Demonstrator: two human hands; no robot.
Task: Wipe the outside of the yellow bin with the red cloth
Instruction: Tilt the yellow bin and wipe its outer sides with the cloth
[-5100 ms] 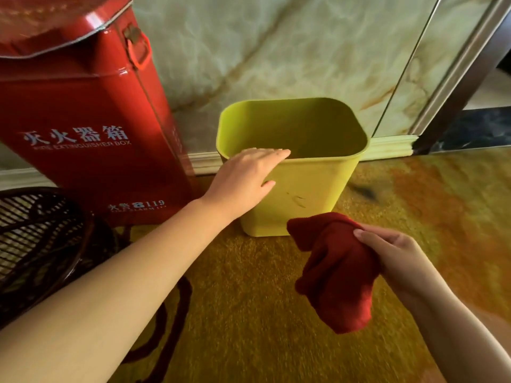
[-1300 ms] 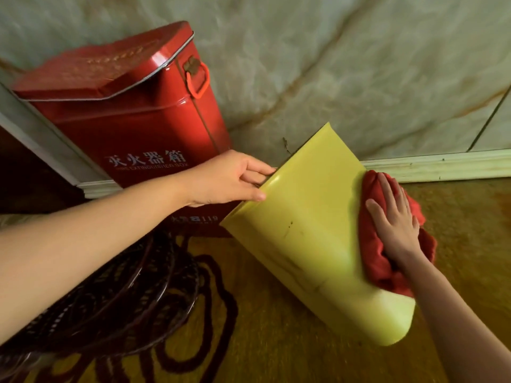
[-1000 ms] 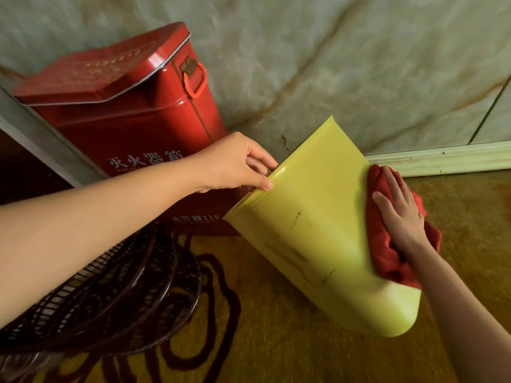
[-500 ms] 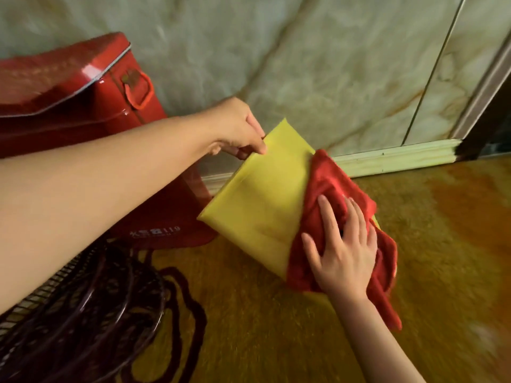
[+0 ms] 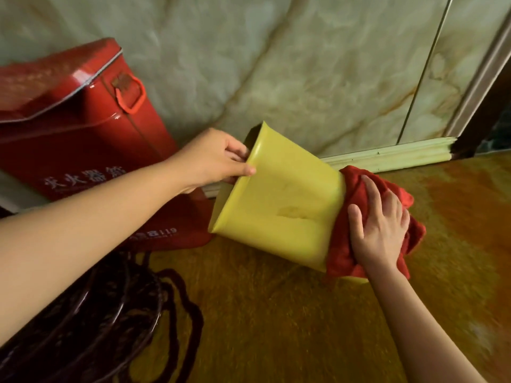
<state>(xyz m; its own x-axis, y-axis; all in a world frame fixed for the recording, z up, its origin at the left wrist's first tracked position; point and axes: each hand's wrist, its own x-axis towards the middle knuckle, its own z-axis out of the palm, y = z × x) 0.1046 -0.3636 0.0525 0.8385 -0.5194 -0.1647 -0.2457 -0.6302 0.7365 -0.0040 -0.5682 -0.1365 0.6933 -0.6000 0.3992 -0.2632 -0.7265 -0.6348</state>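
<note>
The yellow bin (image 5: 279, 205) lies tipped on its side above the floor, its mouth turned to the upper left and its base to the lower right. My left hand (image 5: 213, 158) pinches the rim at the mouth, thumb on the outer wall. The red cloth (image 5: 345, 244) is bunched over the bin's base end. My right hand (image 5: 378, 225) presses flat on the cloth with fingers spread, holding it against the bin. The base itself is hidden under the cloth.
A red metal fire-extinguisher box (image 5: 74, 125) stands at the left against the marble wall (image 5: 304, 64). A dark wire fan guard and cord (image 5: 110, 322) lie at the lower left. A pale skirting board (image 5: 392, 156) runs behind the bin. Orange-yellow polished floor (image 5: 290, 327) spreads to the right.
My right hand has slid the cloth from the bin's side wall down to its base end. The bin has been turned and tipped further over; my left hand keeps its grip on the rim.
</note>
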